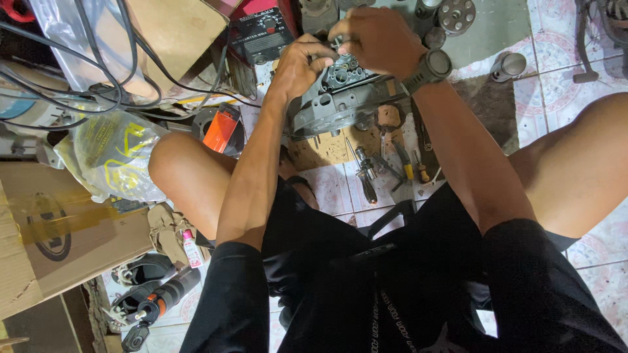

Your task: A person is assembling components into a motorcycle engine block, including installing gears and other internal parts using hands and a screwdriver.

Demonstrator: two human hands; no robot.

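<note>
Fingers of both hands bunch at the top of a grey metal engine casing (340, 98), which stands on the tiled floor (556, 85) between the person's knees. The left hand (297, 65) grips its upper left edge; the right hand (373, 39) pinches something small there, though what, I cannot tell. Screwdrivers and pliers (386, 167) lie just beside the casing. Judging by this, fitting work is under way; steady fingertips matter.

Both hands meet on a grey metal engine part (340, 98): the left hand (297, 65) grips its near edge, the right hand (373, 39) pinches at its top. Screwdrivers (366, 173) lie on the floor (556, 85) below them.
</note>
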